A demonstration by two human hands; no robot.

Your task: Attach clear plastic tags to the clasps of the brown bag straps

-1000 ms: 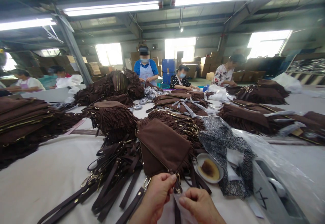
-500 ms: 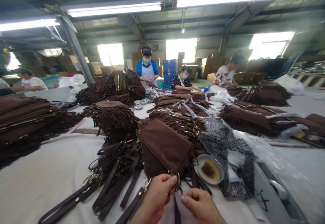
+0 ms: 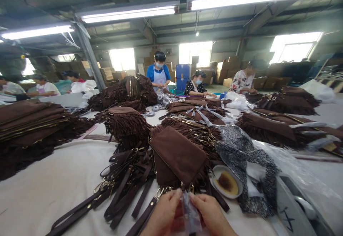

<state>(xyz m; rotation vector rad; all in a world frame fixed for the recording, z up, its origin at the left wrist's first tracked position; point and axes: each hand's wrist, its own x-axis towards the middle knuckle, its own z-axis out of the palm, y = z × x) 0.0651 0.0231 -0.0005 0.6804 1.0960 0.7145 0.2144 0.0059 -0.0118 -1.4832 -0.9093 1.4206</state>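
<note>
A brown fringed pouch (image 3: 178, 154) with a gold zipper lies right in front of me on top of other bags. Just below its lower corner, my left hand (image 3: 167, 209) and my right hand (image 3: 207, 211) are side by side, fingers closed. Between them they pinch a piece of clear plastic film (image 3: 190, 212), which hangs down over the dark strap at the pouch's corner. How far the film goes round the strap is hidden by my fingers. Several brown wrist straps (image 3: 125, 189) with gold clasps lie to the left of my hands.
A white dish (image 3: 227, 181) with a brown sponge-like lump stands at the right, by a black-and-white cloth (image 3: 241, 161) and a grey bin (image 3: 297, 204). Stacks of brown bags (image 3: 32, 132) lie at the left. Across the table a person in blue (image 3: 158, 73) works.
My right hand has moved up and in, beside the left. The clear film now lies between both hands near the pouch's corner. The view has shifted slightly left.
</note>
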